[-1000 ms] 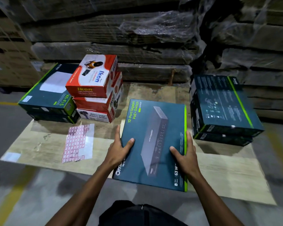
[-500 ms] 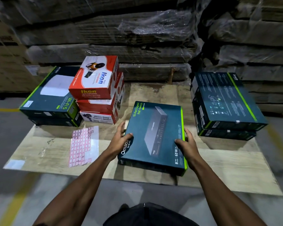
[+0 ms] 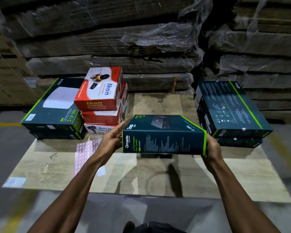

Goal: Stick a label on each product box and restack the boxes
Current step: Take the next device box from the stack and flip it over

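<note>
We grasp the flat dark-teal cardboard switch box at both ends, left hand and right hand, raised above the pale wooden board.

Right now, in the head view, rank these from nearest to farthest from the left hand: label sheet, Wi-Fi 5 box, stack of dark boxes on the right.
1. label sheet, just beside the left hand, lower left.
2. Wi-Fi 5 box, far left.
3. right stack of dark boxes, beyond the held box.
</note>
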The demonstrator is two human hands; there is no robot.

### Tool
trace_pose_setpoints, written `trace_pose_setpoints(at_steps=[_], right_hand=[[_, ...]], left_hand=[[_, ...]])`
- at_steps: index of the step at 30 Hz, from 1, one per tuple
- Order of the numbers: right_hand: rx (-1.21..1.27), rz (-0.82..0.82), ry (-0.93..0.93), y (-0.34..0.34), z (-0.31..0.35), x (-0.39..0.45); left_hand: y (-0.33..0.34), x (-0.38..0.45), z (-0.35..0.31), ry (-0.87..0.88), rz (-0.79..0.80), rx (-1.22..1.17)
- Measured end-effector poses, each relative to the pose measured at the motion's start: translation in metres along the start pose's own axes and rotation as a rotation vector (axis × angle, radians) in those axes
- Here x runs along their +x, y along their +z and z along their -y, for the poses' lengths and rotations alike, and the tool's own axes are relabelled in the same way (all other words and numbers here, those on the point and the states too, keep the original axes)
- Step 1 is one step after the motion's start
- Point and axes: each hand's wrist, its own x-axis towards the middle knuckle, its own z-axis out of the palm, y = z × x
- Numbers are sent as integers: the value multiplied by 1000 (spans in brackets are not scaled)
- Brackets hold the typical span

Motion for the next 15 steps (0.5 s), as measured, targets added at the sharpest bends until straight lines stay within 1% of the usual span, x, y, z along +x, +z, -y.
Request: trace_pose_setpoints(at_steps=[4,6,8,10,13,15], right_hand=[[-119,27,-121,3,3,-2],[-177,26,-189,7,1,-4],[-282,2,-299,14,-1,-7],[-390,-60,-413,20,-5,-7],[-478,-129,-441,28,-12,-8],[-493,-95,-455,32,-14,-13]], left_hand=[[-1,-2,-8,154,11,121],[2,-2,-11,234,-24,172],[7,-4,-13,317,-80,220],[11,-1,-12,364,-136,235],[15,3,-8,394,-197,236],[17,5,-5,418,-246,261]])
